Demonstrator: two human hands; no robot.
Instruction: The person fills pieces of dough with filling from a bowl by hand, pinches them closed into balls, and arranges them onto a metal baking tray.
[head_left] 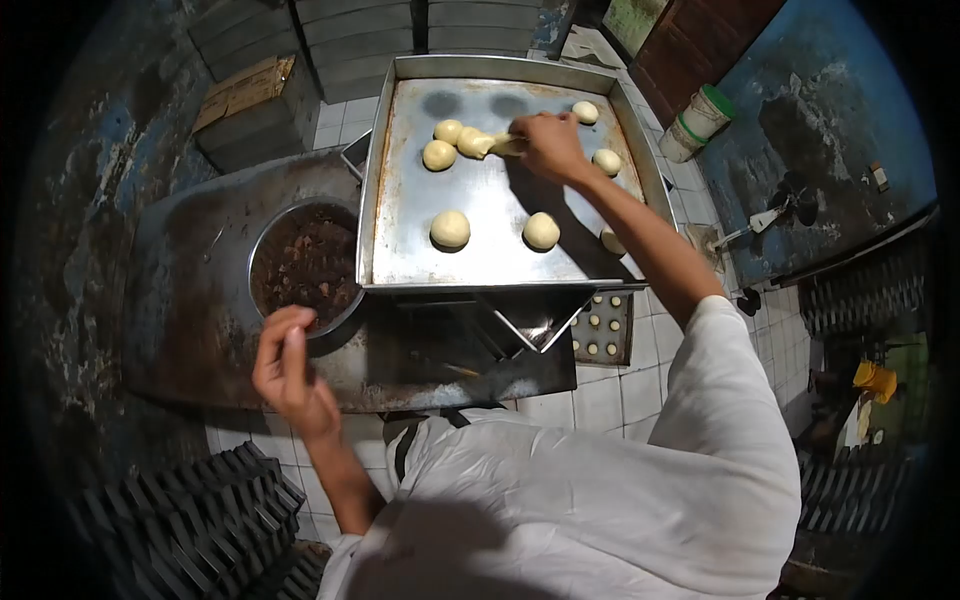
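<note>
A large metal baking tray [400, 262] holds several pale dough balls, among them one at the front left [450, 229] and a dough ball at the front middle [541, 231]. My right hand [552, 146] reaches over the tray, its fingers closed on a piece of dough [507, 145] that stretches toward a cluster of balls. At the near rim of a round metal pot [254, 240] is my left hand [295, 375], fingers curled together; whatever they pinch, if anything, is hidden. Dark chunky filling [310, 255] lies inside the pot.
The pot stands on a worn dark table [170, 260]. A smaller tray [622, 350] with rows of dough balls sits lower, below the big tray. White buckets [703, 115] stand at right; a cardboard box [245, 92] is at back left. Stacked dark metal racks [190, 520] flank me.
</note>
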